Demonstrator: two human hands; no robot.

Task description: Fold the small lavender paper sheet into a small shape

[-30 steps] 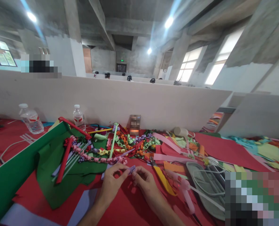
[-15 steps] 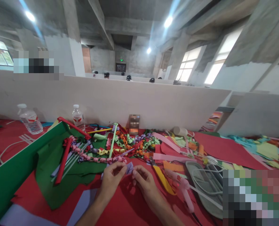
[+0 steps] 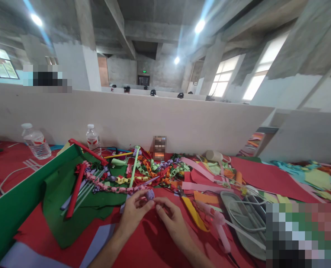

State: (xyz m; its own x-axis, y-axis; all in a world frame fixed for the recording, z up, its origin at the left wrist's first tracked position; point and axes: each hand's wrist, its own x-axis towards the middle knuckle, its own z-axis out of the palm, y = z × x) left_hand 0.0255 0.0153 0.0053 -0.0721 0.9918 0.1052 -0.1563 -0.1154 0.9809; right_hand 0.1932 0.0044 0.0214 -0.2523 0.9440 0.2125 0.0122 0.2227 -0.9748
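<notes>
In the middle of the head view, a small curled piece of purple paper (image 3: 150, 194) sits between my fingertips above the red table covering (image 3: 145, 245). My left hand (image 3: 137, 210) pinches it from the left. The thumb and bent forefinger of my right hand (image 3: 169, 216) close on its lower right edge, partly hiding it. Just beyond my hands runs a pink paper chain (image 3: 113, 189). To the right of my right hand lie a yellow-handled cutter knife (image 3: 193, 214) and a pink glue gun (image 3: 219, 229).
On the left are a green board (image 3: 23, 190), green paper (image 3: 67, 227) and red paper tubes (image 3: 77, 191). Two water bottles (image 3: 37, 143) stand near a pale partition (image 3: 126, 115). A grey tray (image 3: 238, 238) holding a cable is at right. Colourful paper chains are heaped at the back.
The purple paper has turned and now shows as a rounded curl at my left fingertips. My right fingers have drawn in against the left ones.
</notes>
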